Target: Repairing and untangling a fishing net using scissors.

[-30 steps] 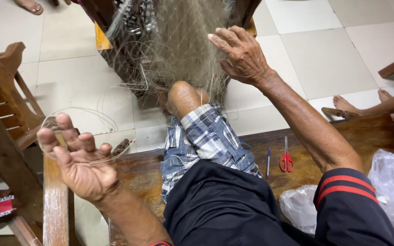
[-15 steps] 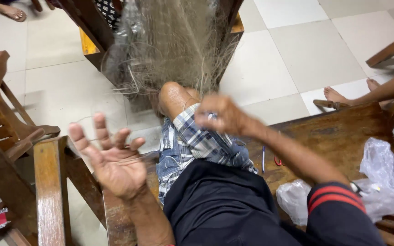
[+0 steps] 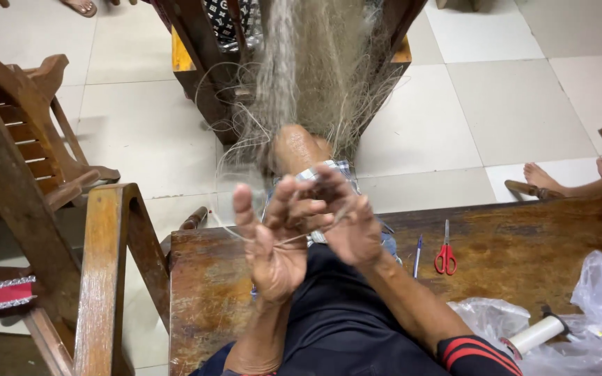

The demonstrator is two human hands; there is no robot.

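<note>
Beyond the wooden bench [image 3: 524,237], the fishing net [image 3: 315,76] runs out past the top edge, so what it hangs from cannot be seen, and the chair [image 3: 203,56] behind it is cut off there too. Over the bench, the right hand [image 3: 350,223] is motion-blurred and overlaps the left hand [image 3: 273,244], so the fine line [image 3: 294,239] between them is too thin to follow and neither grip can be told. At the bench's far right, another person's bare feet [image 3: 552,179] are cropped by the frame, and the white spool [image 3: 534,335] lies partly buried in a clear plastic bag [image 3: 593,306].

Wooden bench [image 3: 524,244] carries red scissors [image 3: 445,256], pen [image 3: 417,255], plastic bag [image 3: 593,313].
</note>
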